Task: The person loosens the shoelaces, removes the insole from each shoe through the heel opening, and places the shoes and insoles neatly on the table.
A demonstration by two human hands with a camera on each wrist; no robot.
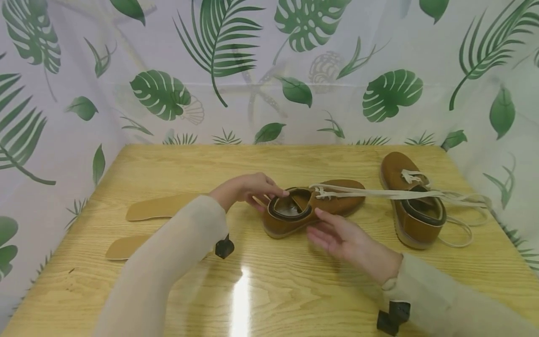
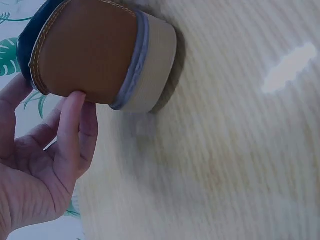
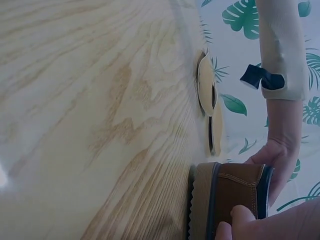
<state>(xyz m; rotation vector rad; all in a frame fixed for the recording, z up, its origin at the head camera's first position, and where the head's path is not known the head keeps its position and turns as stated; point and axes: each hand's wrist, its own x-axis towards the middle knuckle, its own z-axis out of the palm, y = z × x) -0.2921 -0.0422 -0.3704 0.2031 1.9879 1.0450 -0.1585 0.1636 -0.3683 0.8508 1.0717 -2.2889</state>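
Note:
A brown leather shoe (image 1: 286,227) with a dark padded collar and untied cream laces rests on the wooden table, toe pointing right. My left hand (image 1: 252,187) holds its heel, one finger over the collar edge. In the left wrist view, fingers (image 2: 75,120) of that hand bend against the leather heel (image 2: 90,50). My right hand (image 1: 341,234) is at the shoe's near side, fingers loosely extended. From the right wrist view, its thumb (image 3: 242,217) rests against the stitched brown side (image 3: 237,192), above the ridged pale sole.
A second brown shoe (image 1: 421,224) stands at the right, its toe toward the back. Long laces (image 1: 379,192) stretch across it and loop near the table's right side. Two flat tan insoles (image 1: 147,209) lie at the left, partly behind my left sleeve. A leaf-print cloth (image 1: 236,112) hangs behind the table.

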